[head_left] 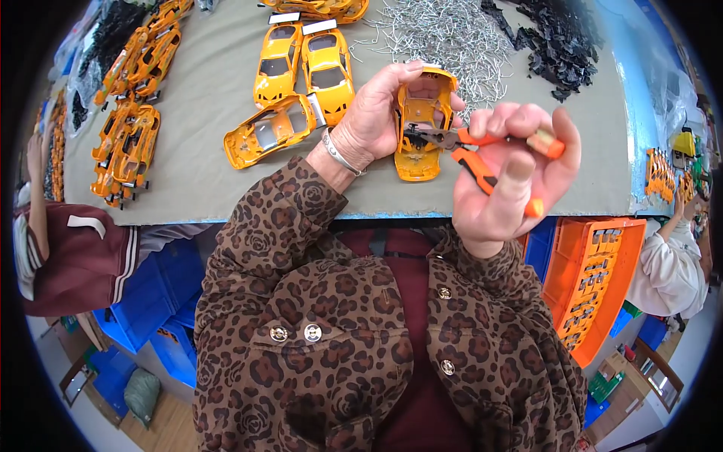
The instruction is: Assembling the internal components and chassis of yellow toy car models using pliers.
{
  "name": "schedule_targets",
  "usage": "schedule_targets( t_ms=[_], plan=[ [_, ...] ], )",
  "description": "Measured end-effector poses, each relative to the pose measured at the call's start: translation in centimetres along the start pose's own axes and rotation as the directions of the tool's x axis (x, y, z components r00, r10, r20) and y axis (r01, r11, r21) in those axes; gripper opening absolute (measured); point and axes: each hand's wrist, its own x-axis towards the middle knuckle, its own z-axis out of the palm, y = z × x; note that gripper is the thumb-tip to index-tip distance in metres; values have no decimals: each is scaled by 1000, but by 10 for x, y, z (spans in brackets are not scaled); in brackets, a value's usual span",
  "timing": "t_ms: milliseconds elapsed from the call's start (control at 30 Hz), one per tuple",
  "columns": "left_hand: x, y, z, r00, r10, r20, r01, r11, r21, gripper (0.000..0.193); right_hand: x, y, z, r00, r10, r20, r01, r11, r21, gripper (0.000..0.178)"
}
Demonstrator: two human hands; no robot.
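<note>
My left hand (pixel 374 109) is closed on a yellow-orange toy car body (pixel 419 162), its hollow underside turned up. In my right hand (pixel 520 169) are pliers (pixel 476 167) with orange and black handles. Their dark jaws reach into the hollow of the car body, touching or very near a small black part (pixel 413 132) there; whether they grip it I cannot tell. Just left of my left wrist, another car body (pixel 271 129) lies on the table with its hollow side up. Beyond it, two yellow car bodies (pixel 327 64) rest roof up, side by side.
Bent silver wire pieces (pixel 452 38) form a heap at the back. Black plastic parts (pixel 561 45) lie at the back right. More car bodies (pixel 124 147) line the table's left side. An orange crate (pixel 553 301) with parts stands below the table's right edge. People sit at both sides.
</note>
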Motion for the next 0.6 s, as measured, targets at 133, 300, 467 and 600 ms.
schedule_targets(
  t_ms=[133,300,467,600],
  plan=[
    [-3,-1,5,999,-4,-40,4,1000,1,55,-11,-5,4,997,-67,31,68,998,-16,49],
    [-1,0,3,999,-25,-34,25,1000,3,56,-5,-3,-3,996,-37,85,34,999,33,49],
    [-1,2,7,997,-22,-78,25,999,41,57,14,3,-16,987,118,111,-128,987,93,48],
    [3,6,1,999,-25,-37,28,997,71,58,5,4,-18,991,7,137,-39,972,230,48]
  ],
)
